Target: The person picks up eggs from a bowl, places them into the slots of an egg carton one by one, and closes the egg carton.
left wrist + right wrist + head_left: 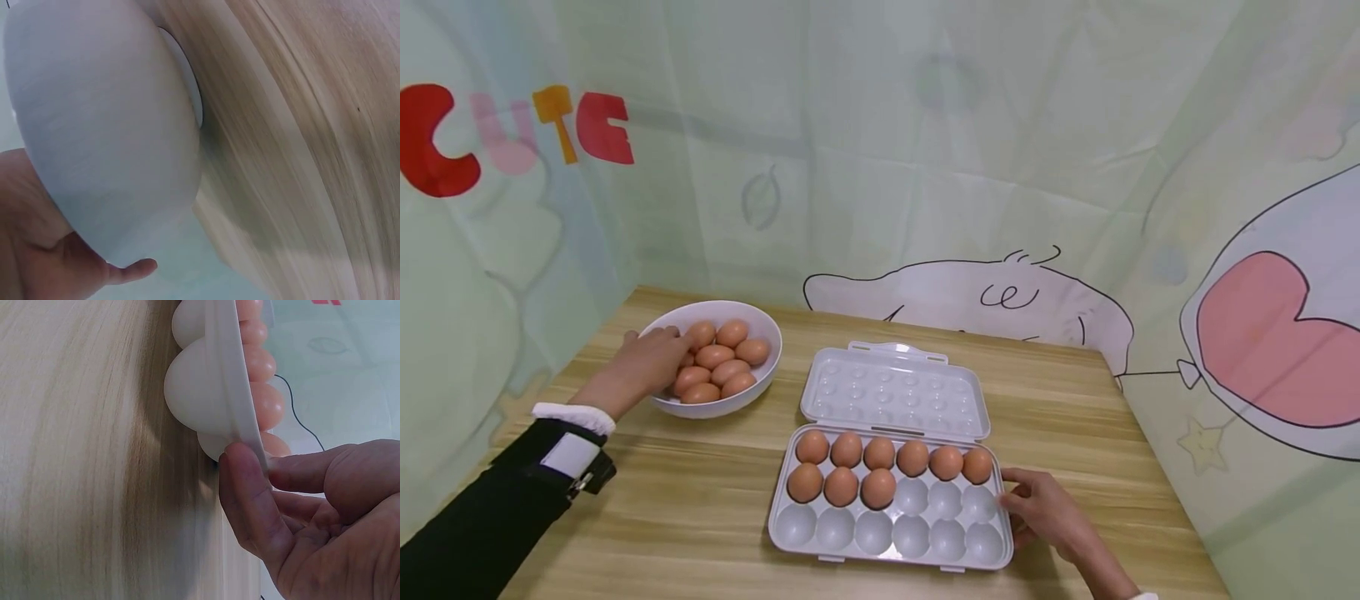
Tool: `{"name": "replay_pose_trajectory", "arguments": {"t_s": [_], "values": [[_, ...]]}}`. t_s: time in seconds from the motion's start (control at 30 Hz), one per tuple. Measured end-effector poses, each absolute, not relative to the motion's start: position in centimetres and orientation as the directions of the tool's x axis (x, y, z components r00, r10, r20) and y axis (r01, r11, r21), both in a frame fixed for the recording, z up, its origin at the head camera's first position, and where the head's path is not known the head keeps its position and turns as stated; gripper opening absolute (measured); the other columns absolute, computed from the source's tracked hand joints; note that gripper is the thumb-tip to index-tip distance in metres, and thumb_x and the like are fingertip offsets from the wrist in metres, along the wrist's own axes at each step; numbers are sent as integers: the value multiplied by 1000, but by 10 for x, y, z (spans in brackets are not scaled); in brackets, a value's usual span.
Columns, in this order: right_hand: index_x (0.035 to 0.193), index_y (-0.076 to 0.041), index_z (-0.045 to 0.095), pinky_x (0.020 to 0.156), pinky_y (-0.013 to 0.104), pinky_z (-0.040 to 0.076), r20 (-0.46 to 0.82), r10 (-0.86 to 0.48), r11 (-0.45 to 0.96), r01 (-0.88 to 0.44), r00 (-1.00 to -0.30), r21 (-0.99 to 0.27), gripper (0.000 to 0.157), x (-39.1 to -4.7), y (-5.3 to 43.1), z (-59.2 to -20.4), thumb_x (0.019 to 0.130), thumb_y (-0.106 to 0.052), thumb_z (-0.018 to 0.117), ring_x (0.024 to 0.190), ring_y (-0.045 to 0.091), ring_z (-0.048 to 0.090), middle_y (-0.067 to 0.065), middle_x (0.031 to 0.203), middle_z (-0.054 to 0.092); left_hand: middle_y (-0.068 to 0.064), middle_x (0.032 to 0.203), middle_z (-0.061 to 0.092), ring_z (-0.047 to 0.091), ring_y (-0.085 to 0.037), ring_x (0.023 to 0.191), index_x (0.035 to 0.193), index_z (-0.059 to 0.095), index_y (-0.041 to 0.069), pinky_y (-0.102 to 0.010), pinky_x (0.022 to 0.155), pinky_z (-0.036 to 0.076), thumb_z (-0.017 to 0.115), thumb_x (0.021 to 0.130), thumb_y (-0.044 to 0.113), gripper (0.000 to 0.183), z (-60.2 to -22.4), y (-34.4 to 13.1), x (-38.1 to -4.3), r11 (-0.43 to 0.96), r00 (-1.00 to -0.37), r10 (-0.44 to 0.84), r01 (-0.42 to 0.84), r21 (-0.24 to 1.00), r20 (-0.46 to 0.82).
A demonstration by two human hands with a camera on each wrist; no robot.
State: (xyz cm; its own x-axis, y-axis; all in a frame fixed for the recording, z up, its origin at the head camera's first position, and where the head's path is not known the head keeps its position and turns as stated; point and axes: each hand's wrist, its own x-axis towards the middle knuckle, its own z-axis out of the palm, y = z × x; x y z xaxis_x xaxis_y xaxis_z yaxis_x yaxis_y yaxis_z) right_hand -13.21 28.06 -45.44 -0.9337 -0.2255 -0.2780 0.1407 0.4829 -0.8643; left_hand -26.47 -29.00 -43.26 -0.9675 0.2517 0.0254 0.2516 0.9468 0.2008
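Note:
A white bowl (771,379) holding several brown eggs (715,357) stands at the back left. My left hand (651,362) reaches over its left rim, fingertips among the eggs; whether it grips one I cannot tell. In the left wrist view the bowl's outer wall (106,125) hides most of the fingers, with one fingertip sticking out beside it. Mid-table lies an opened plastic egg carton (874,533). Brown eggs (878,452) fill its back row, three more sit at the left of the middle row, and the front row's hollows are bare. My right hand (1045,508) pinches the carton's right rim.
The carton's dimpled lid (895,387) is folded back flat behind it, close to the bowl's right side. Beneath everything is a wood-grain table (685,500). A printed cloth (880,167) hangs along the back and sides.

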Motion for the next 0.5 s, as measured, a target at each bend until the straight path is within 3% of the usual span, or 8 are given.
{"name": "replay_pose_trajectory", "arguments": {"t_s": [0.33,0.5], "values": [[142,17,47,55,45,59,-286,-200,495,155,-937,-855,49,-133,280,-454,97,3,62,68,23,66,13,86,62,-27,95,58,58,-49,91,113,64,-5,-66,79,39,63,93,2,21,-422,-291,-260,958,-959,272,277,77,79],[141,17,47,56,45,60,-287,-201,493,156,-937,-856,49,-133,279,-453,96,3,62,69,24,67,13,86,63,-36,108,53,52,-54,101,122,60,-10,-67,82,43,71,88,3,38,-409,-291,-252,944,-950,274,295,147,149]]}}
